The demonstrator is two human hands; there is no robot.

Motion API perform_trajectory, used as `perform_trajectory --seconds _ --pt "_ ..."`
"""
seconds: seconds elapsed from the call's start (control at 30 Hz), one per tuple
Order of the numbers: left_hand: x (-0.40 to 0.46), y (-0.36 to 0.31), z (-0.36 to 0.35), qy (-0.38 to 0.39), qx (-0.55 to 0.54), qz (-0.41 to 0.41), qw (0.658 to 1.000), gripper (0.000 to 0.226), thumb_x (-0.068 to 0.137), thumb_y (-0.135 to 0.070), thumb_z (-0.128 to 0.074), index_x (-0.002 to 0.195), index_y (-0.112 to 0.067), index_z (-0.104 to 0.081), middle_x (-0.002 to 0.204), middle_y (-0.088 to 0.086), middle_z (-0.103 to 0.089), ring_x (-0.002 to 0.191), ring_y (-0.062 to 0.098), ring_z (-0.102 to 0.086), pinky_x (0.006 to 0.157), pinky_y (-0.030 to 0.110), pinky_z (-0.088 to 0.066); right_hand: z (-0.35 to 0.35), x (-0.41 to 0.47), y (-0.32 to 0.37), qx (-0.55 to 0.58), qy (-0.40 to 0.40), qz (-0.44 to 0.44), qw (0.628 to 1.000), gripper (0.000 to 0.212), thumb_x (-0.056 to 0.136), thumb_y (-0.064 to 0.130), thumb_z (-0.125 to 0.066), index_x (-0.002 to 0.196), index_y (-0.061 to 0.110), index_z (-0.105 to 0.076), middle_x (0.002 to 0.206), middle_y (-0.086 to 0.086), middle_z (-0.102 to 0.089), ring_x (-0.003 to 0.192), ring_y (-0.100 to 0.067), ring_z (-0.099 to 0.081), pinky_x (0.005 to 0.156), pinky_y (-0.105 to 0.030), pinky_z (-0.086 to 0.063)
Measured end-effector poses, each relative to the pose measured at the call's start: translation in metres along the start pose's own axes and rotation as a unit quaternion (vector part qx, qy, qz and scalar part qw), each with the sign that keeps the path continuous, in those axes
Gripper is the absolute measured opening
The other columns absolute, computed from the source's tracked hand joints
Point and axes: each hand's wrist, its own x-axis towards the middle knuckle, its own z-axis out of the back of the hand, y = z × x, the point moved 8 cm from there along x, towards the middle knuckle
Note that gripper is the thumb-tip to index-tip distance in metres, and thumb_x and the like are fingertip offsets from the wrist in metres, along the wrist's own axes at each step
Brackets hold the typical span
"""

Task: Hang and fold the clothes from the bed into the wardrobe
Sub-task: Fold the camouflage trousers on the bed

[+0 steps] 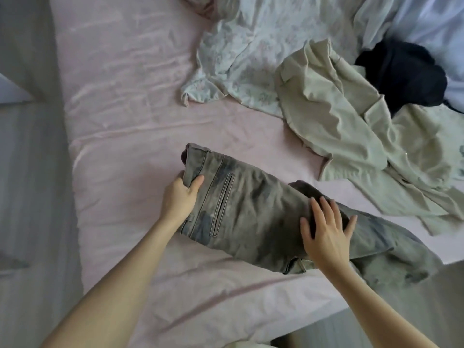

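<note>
A pair of washed grey jeans (253, 217) lies across the pink bed sheet (130, 116), waistband to the left, legs trailing off the bed's right edge. My left hand (179, 197) pinches the waistband between thumb and fingers. Flat on the upper leg of the jeans rests my right hand (326, 237), fingers spread, gripping nothing. Behind them lie a beige garment (351, 126), a pale floral garment (251, 61) and a black garment (404, 76), all crumpled.
The bed's left edge runs down the frame, with grey floor (30, 197) beyond it. A white-blue cloth (437, 28) sits at the back right. The bed's near right corner drops off close to my right forearm.
</note>
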Motion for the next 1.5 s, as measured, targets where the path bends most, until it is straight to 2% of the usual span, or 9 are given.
perform_trajectory --seconds 0.13,0.3,0.4,0.53,0.73,0.9,1.17,1.33,1.5 --pt "0.025 -0.021 0.055 -0.125 0.065 -0.026 0.99 0.027 0.092 -0.044 -0.054 0.089 -0.017 -0.057 0.063 -0.007 -0.051 0.064 0.022 -0.046 0.06 0.03 -0.035 0.011 0.007 0.014 0.02 -0.01 0.054 0.998 0.049 0.092 0.022 -0.057 0.138 0.01 -0.047 0.146 -0.012 -0.041 0.142 -0.026 -0.025 0.113 -0.063 -0.008" --pt "0.082 -0.031 0.063 -0.174 0.186 0.033 0.966 0.044 0.094 -0.048 -0.048 0.105 -0.007 -0.059 0.11 0.015 -0.057 0.099 0.034 -0.054 0.08 0.041 -0.037 -0.005 0.03 0.043 0.021 0.021 0.077 0.997 0.054 0.095 0.028 -0.05 0.146 0.02 -0.033 0.155 -0.005 -0.026 0.146 -0.022 -0.01 0.114 -0.057 -0.001" --pt "0.091 -0.023 0.039 -0.16 0.199 0.108 0.961 0.045 0.092 -0.039 -0.055 0.124 -0.008 -0.047 0.132 0.017 -0.045 0.126 0.036 -0.037 0.107 0.052 -0.023 -0.028 0.04 0.043 0.011 0.071 0.065 0.995 0.056 0.098 0.037 -0.039 0.15 0.026 -0.02 0.158 -0.001 -0.014 0.147 -0.018 0.001 0.116 -0.054 0.0" --pt "0.034 -0.025 0.007 -0.188 0.146 0.074 0.968 0.073 0.084 -0.027 -0.065 0.144 -0.009 -0.028 0.152 0.016 -0.022 0.142 0.031 -0.016 0.112 0.057 -0.008 -0.033 0.035 0.028 0.034 0.07 0.051 0.996 0.056 0.098 0.04 -0.038 0.15 0.023 -0.021 0.158 -0.002 -0.012 0.147 -0.017 0.002 0.116 -0.05 0.001" --pt "-0.101 0.001 -0.073 -0.136 -0.198 0.2 0.95 0.065 0.083 -0.006 -0.068 0.136 0.008 -0.032 0.136 0.028 -0.041 0.123 0.033 -0.042 0.1 0.03 -0.037 -0.02 -0.002 -0.052 0.087 0.053 -0.036 0.994 0.055 0.097 0.028 -0.045 0.148 0.017 -0.026 0.155 -0.003 -0.025 0.145 -0.019 -0.013 0.117 -0.048 -0.006" --pt "-0.149 -0.01 -0.165 0.031 -0.476 0.345 0.808 0.035 0.088 -0.003 -0.062 0.115 -0.02 -0.049 0.119 0.003 -0.061 0.109 0.019 -0.057 0.086 0.036 -0.047 -0.023 -0.02 -0.137 0.049 0.132 -0.098 0.985 0.062 0.094 0.024 -0.048 0.15 0.024 -0.02 0.158 0.001 -0.015 0.145 -0.021 -0.009 0.113 -0.058 -0.011" --pt "-0.179 -0.024 -0.243 0.05 -0.557 0.38 0.737 0.05 0.087 -0.015 -0.063 0.135 -0.012 -0.049 0.128 0.012 -0.059 0.118 0.028 -0.057 0.087 0.038 -0.049 -0.03 0.0 -0.246 0.055 0.186 -0.118 0.974 0.074 0.091 0.03 -0.055 0.151 0.026 -0.01 0.159 0.002 -0.007 0.146 -0.02 -0.007 0.115 -0.051 -0.015" --pt "-0.208 -0.039 -0.292 0.121 -0.605 0.372 0.694 0.047 0.079 -0.038 -0.066 0.116 -0.009 -0.064 0.118 0.012 -0.066 0.114 0.027 -0.059 0.109 0.039 -0.035 -0.042 0.019 -0.302 0.037 0.232 -0.092 0.968 0.071 0.081 0.047 -0.064 0.142 0.027 -0.031 0.141 -0.003 -0.041 0.13 -0.026 -0.036 0.104 -0.045 -0.032" --pt "-0.206 -0.069 -0.315 0.128 -0.633 0.347 0.68 0.048 0.076 -0.038 -0.069 0.112 -0.005 -0.068 0.116 0.017 -0.067 0.106 0.031 -0.065 0.103 0.048 -0.041 -0.051 0.021 -0.338 0.037 0.283 -0.088 0.954 0.049 0.081 0.052 -0.062 0.117 0.022 -0.046 0.116 -0.005 -0.059 0.106 -0.027 -0.052 0.085 -0.036 -0.04"
